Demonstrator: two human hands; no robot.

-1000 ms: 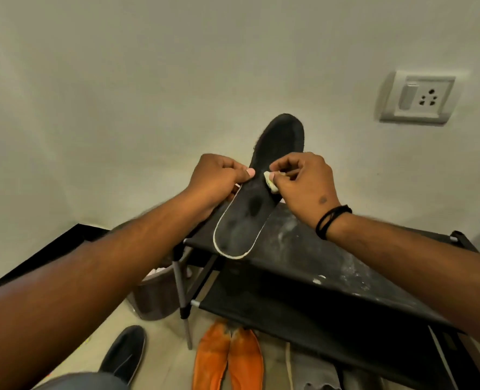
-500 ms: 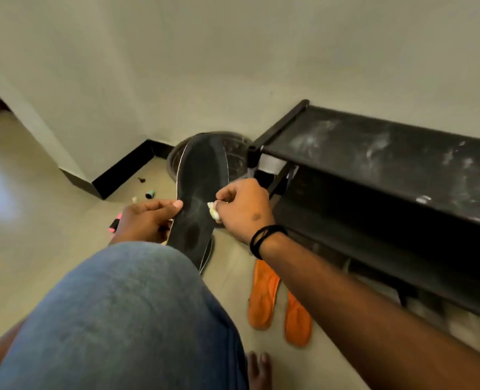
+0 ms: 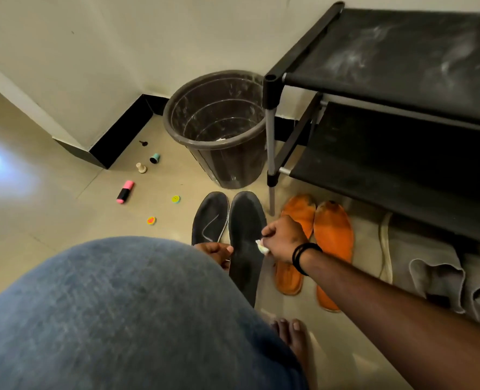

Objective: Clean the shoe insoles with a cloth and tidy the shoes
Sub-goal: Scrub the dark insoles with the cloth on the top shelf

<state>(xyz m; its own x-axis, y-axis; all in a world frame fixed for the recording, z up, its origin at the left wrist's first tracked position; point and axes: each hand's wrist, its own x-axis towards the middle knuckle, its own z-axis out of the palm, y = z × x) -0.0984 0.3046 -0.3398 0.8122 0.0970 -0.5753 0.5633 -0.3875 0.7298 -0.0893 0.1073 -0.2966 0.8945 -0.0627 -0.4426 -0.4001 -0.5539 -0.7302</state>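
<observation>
Beige tiled floor [image 3: 50, 220] by a brown bin [image 3: 219, 128]. Just before the bin, dark insole [image 3: 245, 249] pinched at its edge by left hand [image 3: 214, 253], right hand [image 3: 282, 239] curled round a small white cloth [image 3: 262, 247] against it. Beside it, second insole [image 3: 209, 218] flat on the floor; orange shoes [image 3: 333, 237] right of the bin.

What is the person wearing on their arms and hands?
Both arms are bare, with no sleeves or gloves showing. The right hand has black bands looped around its wrist. The left hand is mostly hidden behind a knee in blue jeans.
</observation>
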